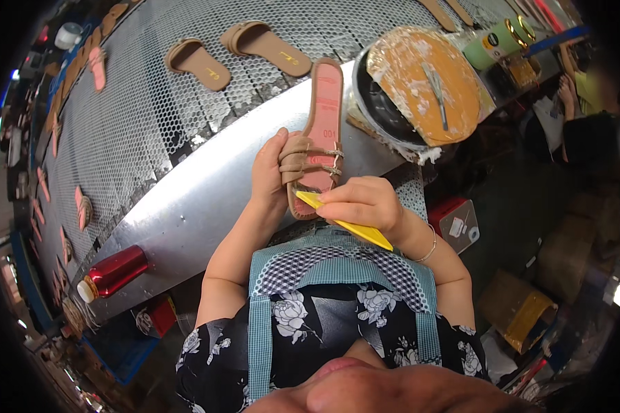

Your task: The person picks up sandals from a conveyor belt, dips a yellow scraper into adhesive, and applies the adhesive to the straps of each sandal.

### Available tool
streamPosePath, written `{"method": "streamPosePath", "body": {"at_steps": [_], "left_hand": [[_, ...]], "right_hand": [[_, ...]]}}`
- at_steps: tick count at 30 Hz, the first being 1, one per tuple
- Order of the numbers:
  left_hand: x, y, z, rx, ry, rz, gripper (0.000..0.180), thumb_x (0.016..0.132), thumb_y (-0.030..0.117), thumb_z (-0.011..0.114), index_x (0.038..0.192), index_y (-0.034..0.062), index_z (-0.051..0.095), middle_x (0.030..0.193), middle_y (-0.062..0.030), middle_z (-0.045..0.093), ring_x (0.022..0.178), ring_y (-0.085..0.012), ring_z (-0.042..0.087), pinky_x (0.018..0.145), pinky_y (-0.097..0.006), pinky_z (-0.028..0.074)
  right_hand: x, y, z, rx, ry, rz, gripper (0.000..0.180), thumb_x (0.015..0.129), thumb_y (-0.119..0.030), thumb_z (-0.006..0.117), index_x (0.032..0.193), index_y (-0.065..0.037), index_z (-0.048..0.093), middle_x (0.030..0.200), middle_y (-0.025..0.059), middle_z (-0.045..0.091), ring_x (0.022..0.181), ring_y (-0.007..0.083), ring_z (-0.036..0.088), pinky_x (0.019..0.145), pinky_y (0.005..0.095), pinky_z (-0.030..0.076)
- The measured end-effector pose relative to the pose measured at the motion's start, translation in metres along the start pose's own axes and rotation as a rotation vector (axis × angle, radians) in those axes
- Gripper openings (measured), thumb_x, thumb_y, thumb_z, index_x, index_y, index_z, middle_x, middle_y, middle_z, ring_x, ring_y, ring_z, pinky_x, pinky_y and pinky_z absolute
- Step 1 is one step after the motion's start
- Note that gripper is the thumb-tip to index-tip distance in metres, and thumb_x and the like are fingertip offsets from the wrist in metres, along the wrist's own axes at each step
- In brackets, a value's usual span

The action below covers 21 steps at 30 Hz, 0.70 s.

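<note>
A tan slide sandal (327, 103) with a pink footbed and braided straps is held over the metal ledge, toe end toward me. My left hand (269, 165) grips it from the left side at the straps, thumb up along the edge. In my right hand (365, 203), a thin flat yellow scraper (365, 234) is pinched between thumb and fingers. Its tip lies at the sandal's toe end, just below the straps; whether it presses on the footbed I cannot tell.
Beyond the metal ledge (186, 206) runs a mesh conveyor (138, 131) bearing finished-looking tan sandals (275, 55) and several pink-soled ones. Right of the sandal stands a black bowl (375, 96) under a glue-smeared board (406, 76) with a brush (435, 93). A red bottle (120, 270) lies left; a green one (492, 45) is far right.
</note>
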<state>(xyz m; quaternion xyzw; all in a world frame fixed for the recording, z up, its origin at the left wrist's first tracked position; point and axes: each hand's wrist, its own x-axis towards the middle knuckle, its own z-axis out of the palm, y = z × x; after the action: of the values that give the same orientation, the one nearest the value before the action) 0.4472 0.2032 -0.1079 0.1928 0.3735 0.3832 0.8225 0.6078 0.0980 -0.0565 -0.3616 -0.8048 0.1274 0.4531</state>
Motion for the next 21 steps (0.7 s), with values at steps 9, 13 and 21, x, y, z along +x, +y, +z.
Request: {"method": "streamPosePath", "body": {"at_steps": [9,13,21], "left_hand": [[0.024,0.043,-0.075,-0.096,-0.328,-0.04,0.038,0.095,0.039,0.047,0.1,0.0032,0.06,0.087,-0.0092,0.067,0.069,-0.0139,0.064,0.061,-0.024,0.053],[0.047,0.152,-0.164,0.217,0.001,0.539,0.044,0.099,0.036,0.036,0.1,-0.0014,0.059,0.095,-0.0194,0.065,0.087,-0.0342,0.064,0.079,-0.041,0.055],[0.046,0.311,-0.4,0.334,0.273,0.543,0.049,0.103,0.031,0.02,0.124,-0.0029,0.049,0.114,-0.0159,0.061,0.106,-0.0275,0.057,0.094,-0.04,0.045]], "right_hand": [[0.017,-0.004,0.018,0.318,0.02,0.137,0.023,0.079,0.0,0.066,0.101,-0.003,0.063,0.093,0.0109,0.065,0.067,0.0195,0.062,0.059,0.0282,0.05],[-0.001,-0.009,0.005,0.845,0.295,0.801,0.024,0.083,0.002,0.063,0.106,-0.004,0.059,0.099,0.0102,0.065,0.07,0.0115,0.06,0.059,0.0225,0.049],[-0.002,0.007,-0.021,1.072,0.743,0.941,0.036,0.082,0.006,0.056,0.115,-0.006,0.047,0.102,0.0101,0.059,0.072,0.0124,0.053,0.057,0.0211,0.043]]}}
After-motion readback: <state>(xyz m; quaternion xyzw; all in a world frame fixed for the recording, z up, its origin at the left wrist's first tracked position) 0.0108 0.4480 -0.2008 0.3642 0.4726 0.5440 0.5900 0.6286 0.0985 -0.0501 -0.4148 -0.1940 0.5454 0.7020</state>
